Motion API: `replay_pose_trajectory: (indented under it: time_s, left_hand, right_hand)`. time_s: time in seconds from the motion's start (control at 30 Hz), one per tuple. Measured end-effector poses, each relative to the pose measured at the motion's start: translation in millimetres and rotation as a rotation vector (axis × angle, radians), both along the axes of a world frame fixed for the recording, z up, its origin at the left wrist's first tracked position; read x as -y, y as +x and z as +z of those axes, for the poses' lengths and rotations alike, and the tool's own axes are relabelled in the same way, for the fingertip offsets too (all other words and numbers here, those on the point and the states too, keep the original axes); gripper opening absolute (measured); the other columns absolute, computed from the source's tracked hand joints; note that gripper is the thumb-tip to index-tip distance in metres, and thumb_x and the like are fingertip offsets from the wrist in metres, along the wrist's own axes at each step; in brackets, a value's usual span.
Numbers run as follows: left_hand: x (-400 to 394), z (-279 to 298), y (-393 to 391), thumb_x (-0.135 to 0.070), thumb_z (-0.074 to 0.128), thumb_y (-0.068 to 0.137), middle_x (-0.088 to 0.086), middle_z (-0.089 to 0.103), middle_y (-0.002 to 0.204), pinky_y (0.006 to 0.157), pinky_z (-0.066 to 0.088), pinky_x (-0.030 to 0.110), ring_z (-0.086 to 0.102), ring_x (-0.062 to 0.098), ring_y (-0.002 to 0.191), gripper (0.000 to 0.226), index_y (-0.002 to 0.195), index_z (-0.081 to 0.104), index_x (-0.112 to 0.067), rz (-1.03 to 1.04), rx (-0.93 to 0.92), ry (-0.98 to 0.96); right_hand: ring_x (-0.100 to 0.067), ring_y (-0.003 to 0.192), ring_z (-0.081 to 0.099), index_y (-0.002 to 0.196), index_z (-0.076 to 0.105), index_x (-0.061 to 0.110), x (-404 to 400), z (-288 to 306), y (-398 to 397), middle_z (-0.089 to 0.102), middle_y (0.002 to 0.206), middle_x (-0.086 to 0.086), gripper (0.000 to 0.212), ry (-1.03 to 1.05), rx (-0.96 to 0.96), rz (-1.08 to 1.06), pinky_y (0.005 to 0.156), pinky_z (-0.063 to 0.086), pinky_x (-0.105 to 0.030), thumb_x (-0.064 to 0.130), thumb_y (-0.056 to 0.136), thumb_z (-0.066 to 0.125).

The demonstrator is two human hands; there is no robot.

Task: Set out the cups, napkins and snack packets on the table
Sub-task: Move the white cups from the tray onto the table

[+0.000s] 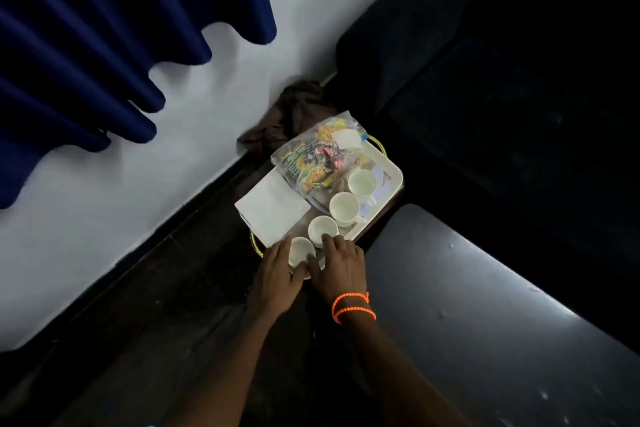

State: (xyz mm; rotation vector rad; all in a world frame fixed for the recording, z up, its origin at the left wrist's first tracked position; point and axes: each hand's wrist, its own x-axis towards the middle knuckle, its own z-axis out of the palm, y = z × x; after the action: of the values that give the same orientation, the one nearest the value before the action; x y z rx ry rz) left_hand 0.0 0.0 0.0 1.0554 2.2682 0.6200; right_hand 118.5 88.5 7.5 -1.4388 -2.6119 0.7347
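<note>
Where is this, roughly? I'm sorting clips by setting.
Probably a home sitting room: a dark sofa by a white wall, a blue curtain, and a tray of cups and snacks on a low stand.

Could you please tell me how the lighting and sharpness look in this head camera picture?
Head view: dim overall; the dark seat and dark floor lose nearly all detail. The four white ceramic cups and white folded napkins on the pale plastic tray look overexposed. Both hands appear slightly soft, and wide-angle distortion bends the grey tabletop edge.
</note>
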Motion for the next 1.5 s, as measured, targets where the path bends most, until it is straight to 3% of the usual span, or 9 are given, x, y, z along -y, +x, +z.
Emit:
replay_pose_trajectory:
  time_s: [0.2, 0.37, 0.53, 0.77, 0.93, 1.07, 1.27, 1.4, 1.5]
  left_hand:
    - [1.2, -6.5, -2.2, -0.024, 0.081, 0.082, 0.007, 0.051, 0.152, 0.119, 0.040, 0.040, 0.044, 0.023, 0.146, 0.082, 0.153, 0.043, -0.011, 0.021, 0.024, 0.063]
    - [2.2, -11.4, -8.0, -0.019, 0.087, 0.075, 0.009, 0.056, 0.148, 0.115, 0.045, 0.038, 0.050, 0.024, 0.141, 0.083, 0.148, 0.050, -0.010, 0.025, 0.025, 0.055]
    - [0.2, -12.1, -12.7, -0.012, 0.086, 0.071, 0.010, 0.068, 0.133, 0.103, 0.054, 0.043, 0.064, 0.028, 0.126, 0.070, 0.136, 0.063, -0.008, 0.046, 0.004, 0.088]
    - [1.9, -1.7, -18.5, -0.023, 0.084, 0.070, 0.004, 0.072, 0.119, 0.084, 0.061, 0.035, 0.071, 0.019, 0.103, 0.064, 0.132, 0.067, -0.019, 0.032, -0.023, 0.141]
    - [3.1, 15.2, -3.0, -0.016, 0.089, 0.069, 0.011, 0.070, 0.124, 0.096, 0.058, 0.039, 0.069, 0.025, 0.114, 0.067, 0.132, 0.067, -0.008, -0.017, -0.079, 0.174]
    - [6.9, 29.5, 28.3, -0.016, 0.092, 0.069, 0.008, 0.068, 0.126, 0.102, 0.052, 0.030, 0.065, 0.020, 0.119, 0.070, 0.133, 0.066, -0.011, -0.054, -0.089, 0.206]
    - [-2.2, 22.9, 112.2, -0.016, 0.089, 0.069, 0.003, 0.067, 0.128, 0.103, 0.052, 0.033, 0.064, 0.018, 0.120, 0.066, 0.131, 0.068, -0.016, -0.062, 0.033, 0.158]
    - [-15.7, -2.7, 191.1, -0.006, 0.083, 0.072, 0.005, 0.066, 0.128, 0.101, 0.055, 0.041, 0.065, 0.021, 0.119, 0.064, 0.133, 0.067, -0.016, -0.121, 0.173, 0.044]
    - [-20.9, -21.7, 244.1, -0.002, 0.081, 0.076, 0.008, 0.065, 0.132, 0.103, 0.053, 0.042, 0.062, 0.026, 0.123, 0.065, 0.137, 0.064, -0.014, -0.186, 0.215, -0.032]
  right_hand:
    - [-0.031, 0.103, 0.060, 0.132, 0.056, 0.015, 5.4, 3.8, -5.4, 0.063, 0.113, -0.007, 0.049, -0.108, -0.027, -0.173, 0.090, 0.047, -0.042, 0.043, 0.092, 0.056]
    - [-0.031, 0.096, 0.063, 0.117, 0.063, 0.013, 25.2, 0.5, 3.5, 0.068, 0.106, -0.008, 0.048, -0.101, -0.055, -0.168, 0.086, 0.048, -0.042, 0.037, 0.083, 0.040]
    - [-0.029, 0.106, 0.064, 0.132, 0.063, 0.015, 30.6, -13.9, -0.2, 0.073, 0.112, -0.007, 0.048, -0.155, -0.067, -0.082, 0.096, 0.045, -0.039, 0.018, 0.084, 0.058]
    - [-0.032, 0.101, 0.062, 0.125, 0.068, 0.014, 30.0, -0.1, -5.9, 0.073, 0.104, -0.012, 0.053, -0.204, -0.238, -0.224, 0.089, 0.047, -0.041, 0.026, 0.080, 0.043]
    - [-0.032, 0.094, 0.062, 0.116, 0.072, 0.009, 36.9, 13.8, 8.8, 0.073, 0.096, -0.014, 0.038, -0.254, -0.372, -0.355, 0.083, 0.052, -0.042, 0.015, 0.081, 0.058]
    - [-0.023, 0.089, 0.060, 0.104, 0.074, 0.014, 44.4, 21.5, 33.8, 0.072, 0.090, -0.004, 0.026, -0.263, -0.428, -0.467, 0.078, 0.051, -0.035, 0.013, 0.080, 0.063]
    - [-0.017, 0.094, 0.057, 0.101, 0.071, 0.017, 52.9, 6.9, 109.3, 0.070, 0.094, 0.003, 0.026, -0.304, -0.419, -0.681, 0.080, 0.048, -0.029, 0.019, 0.077, 0.060]
    - [-0.016, 0.095, 0.054, 0.100, 0.070, 0.017, 60.3, -13.1, 177.8, 0.070, 0.093, 0.007, 0.024, -0.303, -0.375, -0.859, 0.072, 0.036, -0.010, 0.014, 0.077, 0.061]
    - [-0.015, 0.098, 0.054, 0.102, 0.070, 0.018, 67.6, -24.8, 225.6, 0.068, 0.093, 0.007, 0.025, -0.313, -0.332, -0.975, 0.072, 0.036, -0.012, 0.011, 0.079, 0.062]
